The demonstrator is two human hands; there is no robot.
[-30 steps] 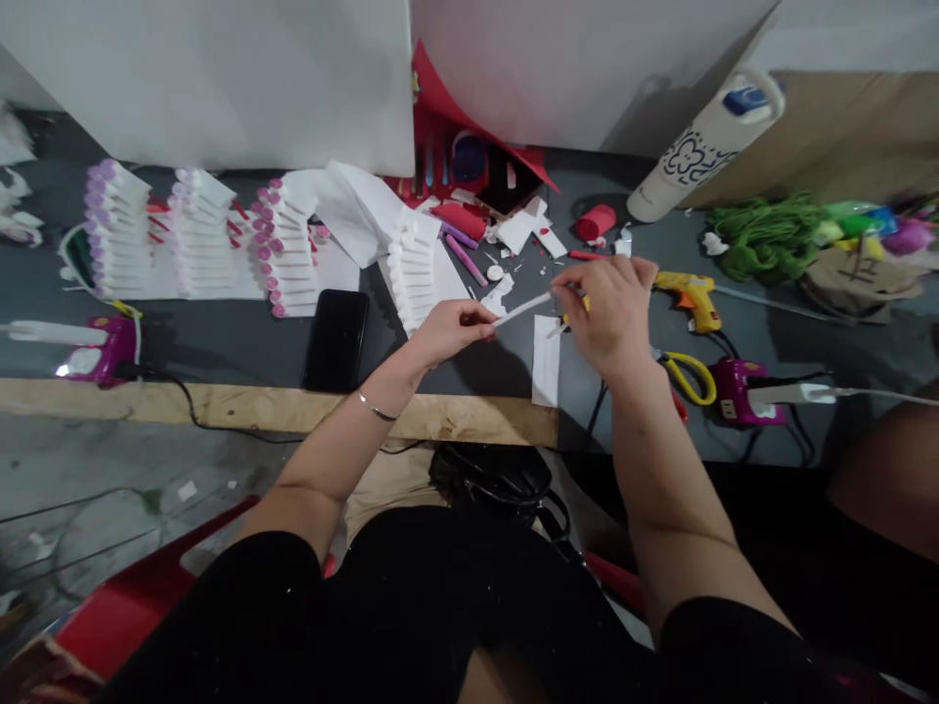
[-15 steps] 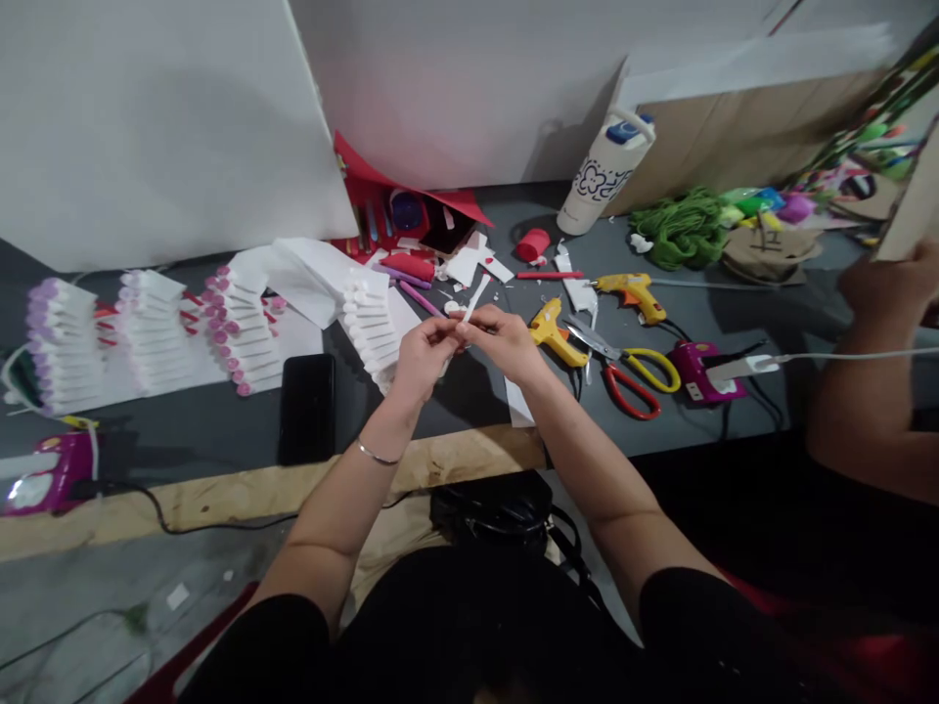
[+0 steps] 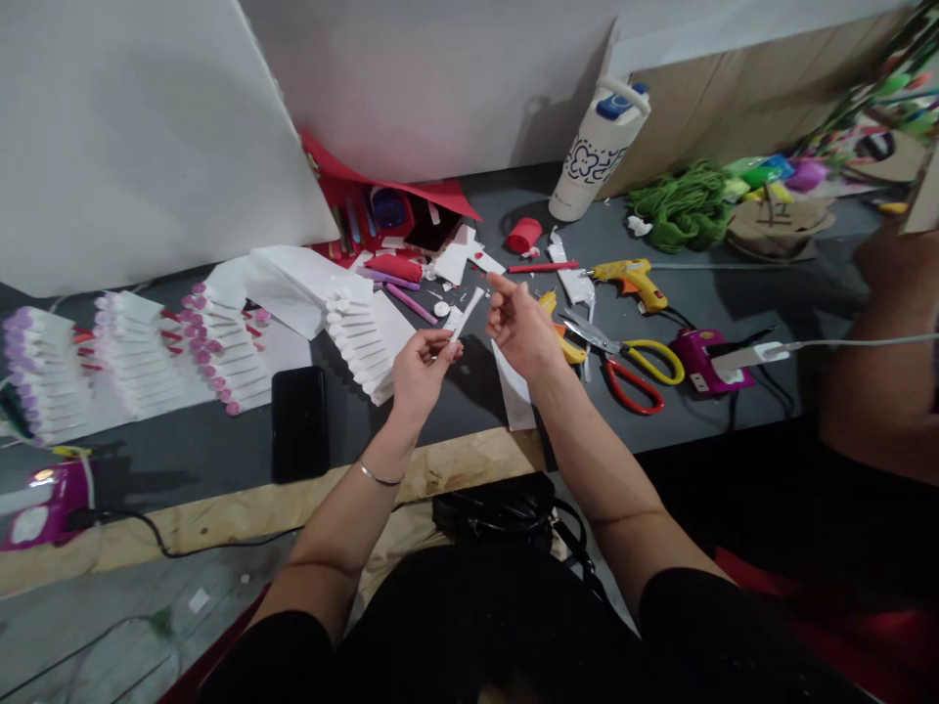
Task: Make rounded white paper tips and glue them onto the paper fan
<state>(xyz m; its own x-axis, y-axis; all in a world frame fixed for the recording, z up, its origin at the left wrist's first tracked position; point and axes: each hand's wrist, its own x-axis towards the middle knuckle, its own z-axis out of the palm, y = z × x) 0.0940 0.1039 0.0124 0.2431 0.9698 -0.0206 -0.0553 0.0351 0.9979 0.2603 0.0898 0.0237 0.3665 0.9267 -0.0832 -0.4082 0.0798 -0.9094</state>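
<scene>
A slim white stick, like rolled paper, is pinched between the thumb and fingers of my left hand and points up and away. My right hand is apart from it, with nothing visible in it; its index finger is stretched and the others are loosely bent. Just left of my left hand lies a row of white-tipped sticks on white paper. A yellow glue gun is partly hidden behind my right hand. Beside it lie scissors with one red and one yellow handle.
Further left are pink-tipped sticks, lilac-tipped sticks and a black phone. Behind stand a white bottle and green yarn. A second glue gun and a purple power strip lie right, near another person's arm.
My right hand has let go of the white stick and moved a little to the right, its fingers opening. My left hand still holds the stick. The view has shifted slightly.
</scene>
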